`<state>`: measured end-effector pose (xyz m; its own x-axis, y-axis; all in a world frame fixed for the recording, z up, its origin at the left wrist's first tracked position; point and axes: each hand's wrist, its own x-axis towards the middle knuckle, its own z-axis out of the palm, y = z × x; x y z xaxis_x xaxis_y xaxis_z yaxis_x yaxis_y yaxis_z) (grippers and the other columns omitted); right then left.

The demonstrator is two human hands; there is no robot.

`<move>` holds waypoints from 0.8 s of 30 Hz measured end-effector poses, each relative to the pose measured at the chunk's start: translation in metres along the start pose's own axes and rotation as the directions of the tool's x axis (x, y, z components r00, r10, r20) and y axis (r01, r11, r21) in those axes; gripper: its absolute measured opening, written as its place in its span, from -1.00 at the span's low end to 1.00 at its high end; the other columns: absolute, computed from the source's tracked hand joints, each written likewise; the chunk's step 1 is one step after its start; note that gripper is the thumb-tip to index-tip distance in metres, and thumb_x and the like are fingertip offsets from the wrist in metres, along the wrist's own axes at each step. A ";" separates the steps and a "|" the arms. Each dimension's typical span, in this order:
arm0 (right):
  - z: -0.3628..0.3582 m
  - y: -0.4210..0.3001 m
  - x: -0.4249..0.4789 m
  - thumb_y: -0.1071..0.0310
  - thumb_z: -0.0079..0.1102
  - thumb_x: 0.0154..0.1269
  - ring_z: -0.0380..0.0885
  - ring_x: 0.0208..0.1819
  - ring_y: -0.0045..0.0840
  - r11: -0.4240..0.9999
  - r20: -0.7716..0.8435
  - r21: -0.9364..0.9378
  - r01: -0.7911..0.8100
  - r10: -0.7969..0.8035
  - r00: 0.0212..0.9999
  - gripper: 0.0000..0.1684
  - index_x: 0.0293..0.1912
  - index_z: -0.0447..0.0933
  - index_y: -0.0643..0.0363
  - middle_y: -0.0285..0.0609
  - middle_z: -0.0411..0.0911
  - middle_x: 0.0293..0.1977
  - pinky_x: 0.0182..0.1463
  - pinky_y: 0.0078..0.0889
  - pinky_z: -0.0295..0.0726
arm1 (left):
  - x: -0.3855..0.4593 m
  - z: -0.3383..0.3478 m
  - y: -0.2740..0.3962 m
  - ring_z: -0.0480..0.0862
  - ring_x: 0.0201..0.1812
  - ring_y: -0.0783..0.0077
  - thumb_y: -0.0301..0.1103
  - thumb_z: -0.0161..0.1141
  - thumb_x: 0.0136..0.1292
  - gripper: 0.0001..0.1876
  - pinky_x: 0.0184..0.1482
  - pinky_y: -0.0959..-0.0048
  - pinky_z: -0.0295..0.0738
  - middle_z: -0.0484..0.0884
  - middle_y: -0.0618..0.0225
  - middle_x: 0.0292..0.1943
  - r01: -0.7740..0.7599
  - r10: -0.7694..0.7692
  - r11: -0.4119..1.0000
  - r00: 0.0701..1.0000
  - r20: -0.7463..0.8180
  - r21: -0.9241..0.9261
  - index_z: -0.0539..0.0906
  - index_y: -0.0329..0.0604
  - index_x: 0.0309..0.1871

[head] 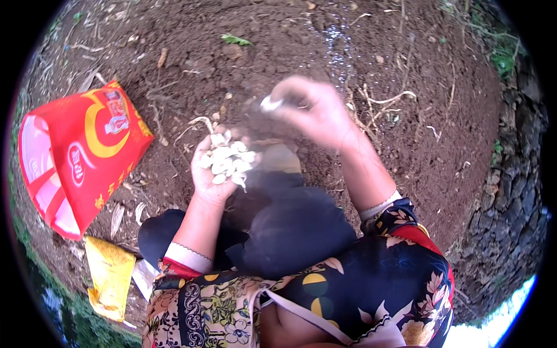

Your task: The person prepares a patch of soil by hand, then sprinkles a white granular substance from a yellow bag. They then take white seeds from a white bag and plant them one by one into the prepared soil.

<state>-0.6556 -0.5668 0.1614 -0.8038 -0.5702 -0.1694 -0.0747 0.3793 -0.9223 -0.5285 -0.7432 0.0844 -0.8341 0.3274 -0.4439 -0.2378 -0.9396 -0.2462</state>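
Observation:
My left hand [214, 178] is cupped palm up, with a pile of pale, flat seeds [228, 158] resting on it. At the lower edge of the pile, one seed seems to trail a thin white thread, perhaps a sprout. Up and to the right, my right hand [313, 111] is blurred by motion over the bare brown soil [278, 65]. Its thumb and forefinger pinch a single white seed [270, 104], whose outline is smeared.
At the left lies a red printed carrier bag [95, 152] with its mouth toward the lower left. A crumpled yellow packet [111, 274] lies below it. Dry roots [391, 100] and twigs litter the soil. Rough stony ground [509, 217] borders the right side.

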 end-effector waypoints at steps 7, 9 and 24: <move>-0.122 0.114 0.008 0.49 0.21 0.16 0.56 -0.32 -0.73 0.893 -0.508 -0.206 -0.400 0.252 0.824 -0.78 -0.15 0.58 0.23 -0.25 0.64 -0.32 -0.22 -0.66 0.54 | 0.005 -0.005 0.000 0.49 0.01 0.10 -0.14 -0.01 0.26 -0.75 0.03 -0.20 0.38 0.52 0.25 -0.14 0.012 -0.013 1.000 0.999 -0.038 -0.003 0.55 -0.03 -0.13; -0.130 0.125 0.019 0.45 0.22 0.17 0.53 -0.34 -0.76 0.854 -0.520 -0.232 -0.465 0.295 0.801 -0.75 -0.12 0.58 0.26 -0.26 0.65 -0.32 -0.24 -0.70 0.48 | 0.002 -0.007 0.003 0.50 0.01 0.11 -0.14 0.00 0.26 -0.74 0.03 -0.21 0.37 0.52 0.25 -0.14 -0.002 0.004 1.000 0.999 -0.054 0.027 0.55 -0.03 -0.12; -0.142 0.186 0.092 0.25 0.29 0.07 0.61 -0.25 -0.29 0.618 -0.567 -0.571 -0.540 0.178 0.804 -0.84 -0.28 0.66 -0.03 -0.10 0.63 -0.35 -0.05 -0.34 0.54 | 0.004 -0.012 0.005 0.51 0.01 0.10 -0.14 -0.07 0.29 -0.73 0.00 -0.22 0.38 0.58 0.25 -0.12 -0.081 0.085 0.996 0.993 -0.086 0.045 0.57 -0.01 -0.12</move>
<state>-0.8276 -0.4454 0.0241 -0.9944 0.0224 -0.1030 0.0506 0.9587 -0.2799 -0.5270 -0.7449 0.0708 -0.8056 0.2539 -0.5353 -0.1914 -0.9666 -0.1704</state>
